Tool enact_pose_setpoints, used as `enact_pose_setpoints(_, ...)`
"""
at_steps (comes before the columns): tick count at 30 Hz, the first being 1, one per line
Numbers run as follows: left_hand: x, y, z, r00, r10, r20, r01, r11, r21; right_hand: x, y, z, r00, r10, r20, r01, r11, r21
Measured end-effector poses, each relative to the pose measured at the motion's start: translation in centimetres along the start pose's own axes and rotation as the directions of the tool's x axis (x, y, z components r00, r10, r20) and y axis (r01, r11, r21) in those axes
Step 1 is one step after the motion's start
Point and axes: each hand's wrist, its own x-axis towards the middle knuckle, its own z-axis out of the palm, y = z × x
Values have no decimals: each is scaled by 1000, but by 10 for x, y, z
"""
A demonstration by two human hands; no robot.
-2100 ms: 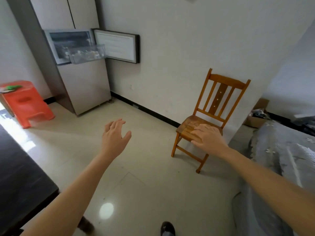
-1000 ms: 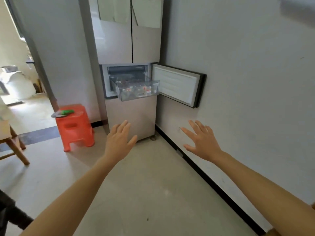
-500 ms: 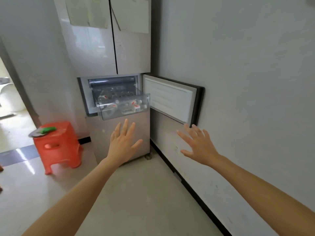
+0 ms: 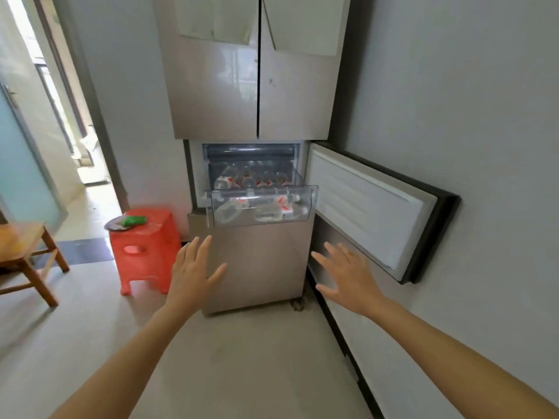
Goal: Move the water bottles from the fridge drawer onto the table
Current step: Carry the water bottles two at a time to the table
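The fridge (image 4: 251,86) stands straight ahead with its middle compartment door (image 4: 369,207) swung open to the right. A clear plastic drawer (image 4: 311,195) is pulled out and holds several water bottles (image 4: 272,208) with red-and-white labels, lying on their sides. My left hand (image 4: 193,270) is stretched out below the drawer's left end, fingers straight, holding nothing. My right hand (image 4: 344,276) is spread below the drawer's right end, under the open door, also empty. The table is out of view.
An orange plastic stool (image 4: 145,246) with a plate and green packet stands left of the fridge. A wooden chair (image 4: 24,258) sits at the far left. A doorway (image 4: 60,116) opens behind it. A white wall (image 4: 469,116) runs along the right.
I have turned from the chair and walked up to the fridge; it now fills the middle of the view. Both hands stay raised and empty, now just below the drawer.
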Motion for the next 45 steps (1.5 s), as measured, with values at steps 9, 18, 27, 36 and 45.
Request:
enact_pose_setpoints(9,154,-30,55,997,-81,-9,80,994,-68,167,59,16,994,-40,105,49,995,-84)
enact_pose_setpoints(18,247,-6,134,998,-10,61,14,997,-71,227,135,58,982,77,172,-92,993,79)
enact_pose_setpoints(27,327,60,200,998,-57,33,60,995,-80,330,202,75,996,-31,83,8,964,264)
enact_pose_setpoints(36,327,60,229,972,-235,14,236,971,-34,385,211,126,992,-49,119,-21,849,528)
enact_pose_setpoints(45,373,-3,202,915,-370,-161,369,929,-40,478,177,142,984,-160,77,94,838,537)
